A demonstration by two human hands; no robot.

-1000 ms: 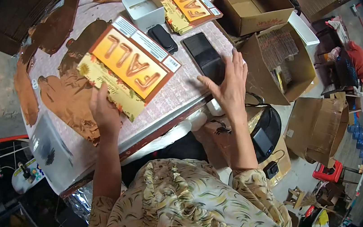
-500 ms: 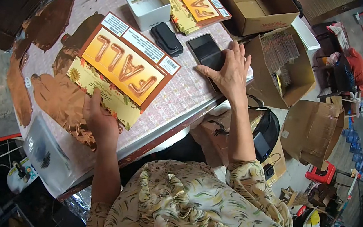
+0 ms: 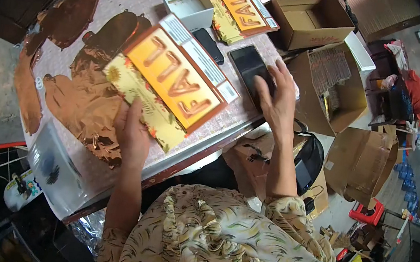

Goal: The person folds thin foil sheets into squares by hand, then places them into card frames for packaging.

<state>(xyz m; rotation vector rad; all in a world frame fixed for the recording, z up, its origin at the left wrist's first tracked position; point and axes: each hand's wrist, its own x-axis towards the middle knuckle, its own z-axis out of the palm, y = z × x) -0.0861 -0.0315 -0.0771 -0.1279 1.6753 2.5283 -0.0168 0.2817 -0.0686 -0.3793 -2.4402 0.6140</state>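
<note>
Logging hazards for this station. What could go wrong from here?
1. The phone lies near the edge of the table; the right hand, over its near end, might nudge it off.
2. The left hand has the card by its lower edge only, so it could bend or slip.
3. Loose foil beside the card might snag.

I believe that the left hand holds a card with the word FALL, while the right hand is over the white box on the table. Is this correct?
Not quite: the head view shows the right hand over the black phone, not the white box. The left hand does hold the FALL card.
</note>
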